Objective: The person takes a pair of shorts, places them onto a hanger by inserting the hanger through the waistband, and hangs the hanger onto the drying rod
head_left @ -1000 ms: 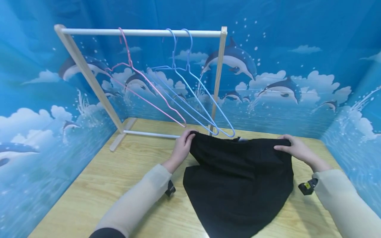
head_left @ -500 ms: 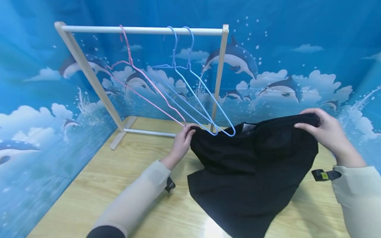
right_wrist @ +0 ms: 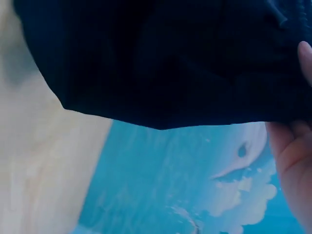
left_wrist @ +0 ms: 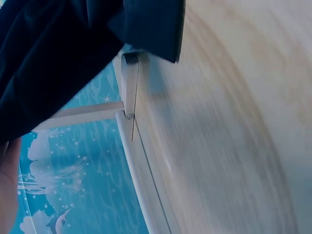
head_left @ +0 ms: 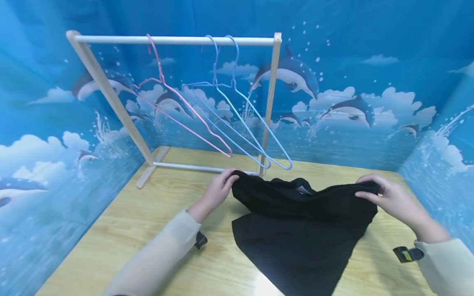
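Observation:
A black garment with a waistband (head_left: 307, 230) is stretched between my two hands above the table; whether it is shorts or a skirt I cannot tell. At the left end of the waistband my left hand (head_left: 218, 189) pinches the cloth between thumb and fingers. My right hand (head_left: 389, 201) grips the opposite end, thumb on the near side. Between the hands the waist gapes, and a small pale label (head_left: 303, 190) shows inside. The lower cloth hangs toward me and runs out of the head view. In the right wrist view the dark cloth (right_wrist: 161, 63) covers the upper part.
Beyond the garment stands a rack with a white top rail (head_left: 177, 40) and wooden posts. On it hang a pink hanger (head_left: 192, 109) and two blue hangers (head_left: 237, 111), whose lower ends reach near the waistband. A dolphin-print backdrop surrounds the wooden table (head_left: 148, 213).
My right hand has swung right and up with its end of the waistband, then come back down. My left hand has dropped slightly left and nearer. The waist opening has widened.

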